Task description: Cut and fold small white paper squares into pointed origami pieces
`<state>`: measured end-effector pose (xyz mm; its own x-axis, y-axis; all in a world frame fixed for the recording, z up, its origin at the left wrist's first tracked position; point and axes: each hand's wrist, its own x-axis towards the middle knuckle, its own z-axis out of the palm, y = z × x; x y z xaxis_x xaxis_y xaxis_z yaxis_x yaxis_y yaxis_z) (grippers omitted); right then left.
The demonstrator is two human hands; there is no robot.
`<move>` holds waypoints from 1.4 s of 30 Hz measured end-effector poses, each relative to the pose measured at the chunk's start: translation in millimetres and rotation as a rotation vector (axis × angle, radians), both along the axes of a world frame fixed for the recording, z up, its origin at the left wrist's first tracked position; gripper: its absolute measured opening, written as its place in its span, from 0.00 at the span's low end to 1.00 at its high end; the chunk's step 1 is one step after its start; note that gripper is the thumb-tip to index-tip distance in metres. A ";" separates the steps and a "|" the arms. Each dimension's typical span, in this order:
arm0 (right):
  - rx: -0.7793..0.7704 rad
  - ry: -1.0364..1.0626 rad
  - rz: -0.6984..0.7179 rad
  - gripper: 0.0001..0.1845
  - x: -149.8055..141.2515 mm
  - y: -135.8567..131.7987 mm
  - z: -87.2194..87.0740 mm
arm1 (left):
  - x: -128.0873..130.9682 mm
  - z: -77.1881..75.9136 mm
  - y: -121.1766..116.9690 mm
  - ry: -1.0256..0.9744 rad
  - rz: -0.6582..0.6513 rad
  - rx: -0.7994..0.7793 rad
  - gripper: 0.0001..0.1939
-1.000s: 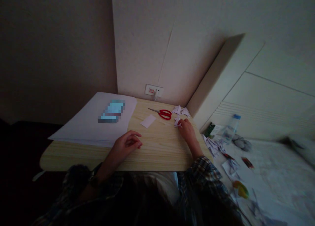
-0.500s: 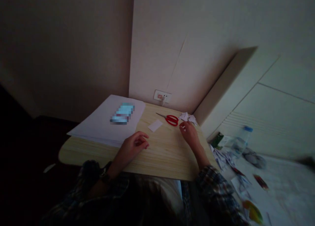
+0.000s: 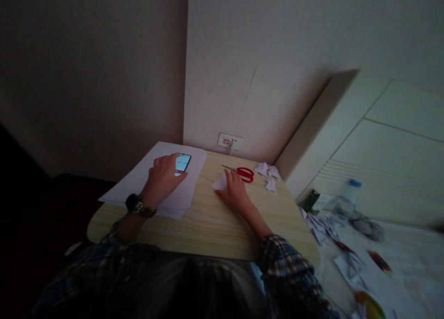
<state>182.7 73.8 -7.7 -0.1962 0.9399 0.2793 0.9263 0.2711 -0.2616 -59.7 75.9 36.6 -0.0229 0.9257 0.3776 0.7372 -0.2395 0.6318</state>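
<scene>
My left hand (image 3: 161, 178), with a dark watch (image 3: 136, 204) on its wrist, is over a lit phone (image 3: 182, 163) and hides its left part. Its thumb and fingers are apart; whether they touch the phone is unclear. Under the phone lie large white paper sheets (image 3: 138, 180). On the wooden table, my right hand (image 3: 234, 191) reaches over a small white paper piece (image 3: 219, 184), thumb and fingertips spread around it. Just beyond those fingers lie red-handled scissors (image 3: 244, 174). Three small folded paper pieces (image 3: 271, 185) sit farther right.
A wall socket (image 3: 230, 140) with a plug is behind the table (image 3: 208, 231). To the right, a lower white surface holds more folded papers (image 3: 317, 227), a clear bottle with a blue cap (image 3: 347, 201) and a grey rounded object (image 3: 366, 227).
My left hand has moved forward and left onto the phone. My right hand has let go of a folded paper at the right and moved left to the small paper piece.
</scene>
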 end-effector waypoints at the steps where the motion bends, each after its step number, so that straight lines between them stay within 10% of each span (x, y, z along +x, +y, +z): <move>1: -0.007 0.018 -0.017 0.20 1.4 4.6 -0.1 | 5.2 3.1 5.4 0.015 -0.036 0.007 0.21; 17: -0.124 0.447 0.169 0.19 -0.2 3.4 -5.0 | 55.6 -36.5 24.7 -0.269 -0.495 -0.408 0.19; 28: -0.100 0.930 0.095 0.18 1.4 -51.3 -23.8 | 55.1 -24.3 -38.7 -0.695 -0.411 -0.223 0.24; 42: -0.103 1.010 0.075 0.18 -9.8 -81.0 -28.7 | 64.3 -49.5 -65.2 -0.630 -0.441 -0.510 0.18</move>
